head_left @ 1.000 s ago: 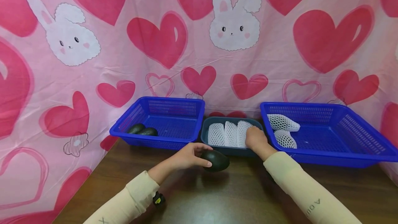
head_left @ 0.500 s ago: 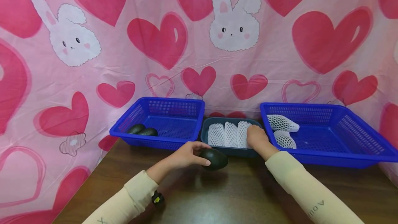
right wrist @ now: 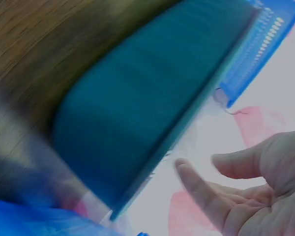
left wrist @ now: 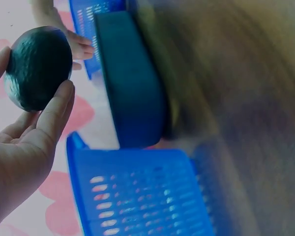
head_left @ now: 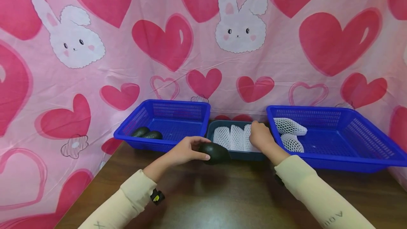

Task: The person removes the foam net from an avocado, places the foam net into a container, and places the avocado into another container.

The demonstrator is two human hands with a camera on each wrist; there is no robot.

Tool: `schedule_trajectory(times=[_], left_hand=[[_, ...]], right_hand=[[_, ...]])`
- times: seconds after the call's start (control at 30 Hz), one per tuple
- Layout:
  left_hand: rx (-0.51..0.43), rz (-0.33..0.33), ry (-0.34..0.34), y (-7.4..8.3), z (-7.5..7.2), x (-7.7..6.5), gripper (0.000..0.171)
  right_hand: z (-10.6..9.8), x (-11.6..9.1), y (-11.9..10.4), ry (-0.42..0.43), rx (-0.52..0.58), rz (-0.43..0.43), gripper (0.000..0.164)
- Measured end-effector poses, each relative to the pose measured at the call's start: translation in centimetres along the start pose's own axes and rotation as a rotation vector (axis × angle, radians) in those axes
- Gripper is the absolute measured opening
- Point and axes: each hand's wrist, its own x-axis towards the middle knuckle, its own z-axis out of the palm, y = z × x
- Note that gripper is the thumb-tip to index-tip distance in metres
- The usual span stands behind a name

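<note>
My left hand [head_left: 185, 150] grips a dark green avocado [head_left: 216, 153] just in front of the tray; thumb and fingers hold the fruit [left wrist: 38, 69] from both sides in the left wrist view. A dark teal tray [head_left: 243, 155] holds white foam net sleeves [head_left: 221, 138] laid side by side. Over the tray's right end is my right hand [head_left: 262, 137], partly covering the rightmost sleeve. In the right wrist view that hand's thumb and index finger [right wrist: 199, 189] stand apart, with nothing visible between them, beside the tray wall [right wrist: 137, 93].
Left of the tray, a blue basket [head_left: 173, 147] holds two avocados [head_left: 153, 135]. To the right, another blue basket [head_left: 337, 158] contains two net-wrapped fruits [head_left: 290, 125]. All stand on a brown wooden table [head_left: 216, 200] before a pink heart-print cloth [head_left: 203, 56].
My left hand has moved slightly up and left with the avocado, closer to the tray. My right hand has risen a little over the sleeves.
</note>
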Motion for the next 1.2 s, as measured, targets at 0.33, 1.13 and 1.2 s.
schedule_trajectory(times=[0.33, 1.13, 1.2], left_hand=[[-0.004, 0.027, 0.104, 1.3, -2.9, -0.1, 0.051], [0.053, -0.066, 0.472, 0.0, -8.4, 1.0, 0.061], [0.078, -0.071, 0.502, -0.4, -8.9, 1.2, 0.061]], right_hand=[[0.5, -0.8, -4.1, 0.13, 0.29, -0.031, 0.039], [4.7, -1.5, -9.7, -0.054, 0.689, 0.026, 0.042], [5.0, -1.6, -10.0, -0.077, 0.72, 0.015, 0.043]])
